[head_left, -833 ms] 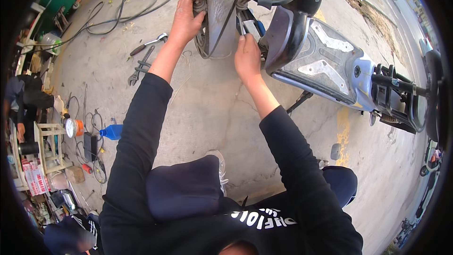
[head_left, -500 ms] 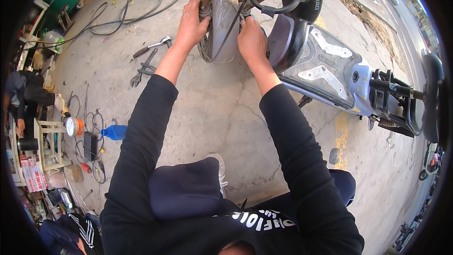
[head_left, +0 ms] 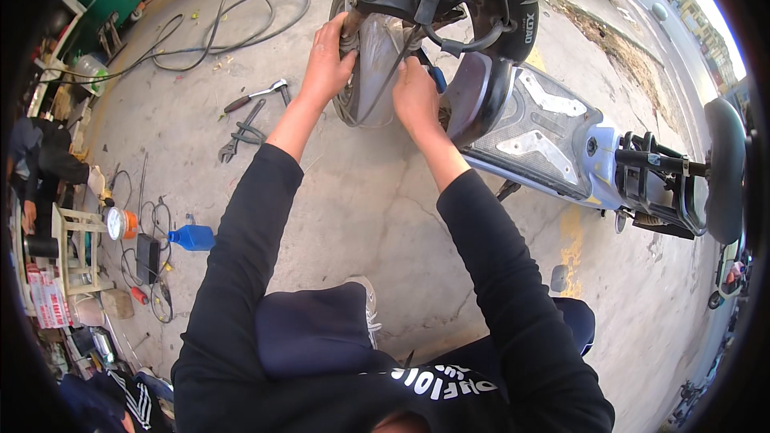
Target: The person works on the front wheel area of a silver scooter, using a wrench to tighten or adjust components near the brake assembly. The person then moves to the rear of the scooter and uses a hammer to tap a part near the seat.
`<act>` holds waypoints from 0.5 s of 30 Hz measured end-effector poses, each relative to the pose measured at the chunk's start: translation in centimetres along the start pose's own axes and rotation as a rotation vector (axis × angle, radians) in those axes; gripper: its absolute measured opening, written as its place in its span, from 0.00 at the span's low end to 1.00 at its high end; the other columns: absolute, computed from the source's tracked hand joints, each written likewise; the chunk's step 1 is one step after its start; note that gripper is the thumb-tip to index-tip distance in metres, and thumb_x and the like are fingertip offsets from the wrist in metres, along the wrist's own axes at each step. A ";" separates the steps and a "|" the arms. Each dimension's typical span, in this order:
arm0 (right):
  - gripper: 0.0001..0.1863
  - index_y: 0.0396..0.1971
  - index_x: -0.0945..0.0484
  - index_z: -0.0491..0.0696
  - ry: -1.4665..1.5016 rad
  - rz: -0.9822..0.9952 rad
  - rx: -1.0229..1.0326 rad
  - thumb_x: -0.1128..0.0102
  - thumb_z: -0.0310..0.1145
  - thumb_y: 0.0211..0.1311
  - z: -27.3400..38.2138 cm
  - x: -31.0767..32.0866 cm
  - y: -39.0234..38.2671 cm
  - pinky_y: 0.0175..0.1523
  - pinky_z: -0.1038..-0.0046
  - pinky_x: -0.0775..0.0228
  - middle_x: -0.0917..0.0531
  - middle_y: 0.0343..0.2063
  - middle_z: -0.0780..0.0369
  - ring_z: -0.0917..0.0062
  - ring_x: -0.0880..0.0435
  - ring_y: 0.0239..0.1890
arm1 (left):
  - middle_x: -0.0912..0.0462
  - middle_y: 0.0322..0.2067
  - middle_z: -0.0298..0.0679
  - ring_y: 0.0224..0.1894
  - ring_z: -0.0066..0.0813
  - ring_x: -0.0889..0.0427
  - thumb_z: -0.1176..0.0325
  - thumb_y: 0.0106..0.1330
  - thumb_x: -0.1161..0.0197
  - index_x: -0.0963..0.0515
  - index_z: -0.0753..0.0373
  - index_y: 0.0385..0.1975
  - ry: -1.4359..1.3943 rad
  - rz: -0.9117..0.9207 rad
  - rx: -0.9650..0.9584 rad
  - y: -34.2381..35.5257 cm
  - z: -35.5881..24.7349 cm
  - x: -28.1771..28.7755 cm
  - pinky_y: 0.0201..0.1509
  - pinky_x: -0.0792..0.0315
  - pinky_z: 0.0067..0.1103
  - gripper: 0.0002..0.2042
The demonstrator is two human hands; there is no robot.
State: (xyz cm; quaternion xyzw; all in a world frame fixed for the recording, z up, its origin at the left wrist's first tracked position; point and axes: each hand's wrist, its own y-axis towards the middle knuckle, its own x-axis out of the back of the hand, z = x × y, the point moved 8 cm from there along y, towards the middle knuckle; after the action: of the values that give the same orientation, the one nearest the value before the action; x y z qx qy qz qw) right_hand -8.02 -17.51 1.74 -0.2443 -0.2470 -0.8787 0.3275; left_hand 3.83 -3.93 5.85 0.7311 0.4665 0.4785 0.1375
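An electric scooter stands before me, its footboard [head_left: 533,124] stretching off to the right. Its grey front fender [head_left: 377,64] sits between my two hands. My left hand [head_left: 327,64] is closed round the lower part of the left fork leg [head_left: 350,28], thumb on the near side. On the fender's other side, my right hand [head_left: 417,96] is closed beside the right fork leg and a black cable [head_left: 393,76]. Its fingertips are partly hidden, so what they grip cannot be made out. A small blue part [head_left: 438,78] shows just behind that hand.
On the concrete to the left lie a ratchet wrench [head_left: 257,95] and an adjustable wrench [head_left: 243,135]. Farther left are a blue bottle [head_left: 192,237], an orange-and-white tub [head_left: 120,224] and a wooden stool [head_left: 80,248]. A black hose [head_left: 265,36] loops behind; people are at the left edge.
The view has shifted a little, so the scooter sits lower in the picture. My right hand has moved slightly left and down; my left hand keeps its place on the fork leg.
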 end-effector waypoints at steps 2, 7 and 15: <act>0.15 0.36 0.27 0.43 0.080 -0.032 -0.078 0.57 0.40 0.73 -0.6 0.1 1.1 0.46 0.49 0.32 0.19 0.34 0.43 0.43 0.22 0.43 | 0.29 0.59 0.51 0.63 0.50 0.32 0.78 0.54 0.35 0.40 0.63 0.66 -0.006 -0.005 0.004 0.3 -0.1 -0.2 0.67 0.37 0.36 0.35; 0.17 0.37 0.26 0.41 0.011 -0.020 -0.066 0.56 0.39 0.73 -0.4 0.4 1.2 0.46 0.49 0.30 0.18 0.35 0.43 0.45 0.19 0.44 | 0.29 0.57 0.50 0.62 0.50 0.32 0.78 0.55 0.36 0.40 0.62 0.66 -0.010 -0.019 -0.010 0.3 -0.3 -0.3 0.66 0.36 0.36 0.35; 0.15 0.37 0.26 0.41 -0.128 0.058 -0.013 0.55 0.38 0.73 2.6 1.5 0.8 0.46 0.49 0.28 0.16 0.32 0.45 0.46 0.17 0.40 | 0.28 0.56 0.49 0.61 0.51 0.31 0.78 0.55 0.37 0.40 0.62 0.65 -0.006 -0.028 -0.024 0.0 0.1 -0.2 0.65 0.36 0.36 0.34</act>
State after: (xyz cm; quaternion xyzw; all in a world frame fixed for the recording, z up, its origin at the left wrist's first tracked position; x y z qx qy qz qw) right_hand -7.79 -17.14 4.79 -0.3090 -0.2543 -0.8531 0.3346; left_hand 3.92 -4.11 5.69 0.7241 0.4705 0.4801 0.1544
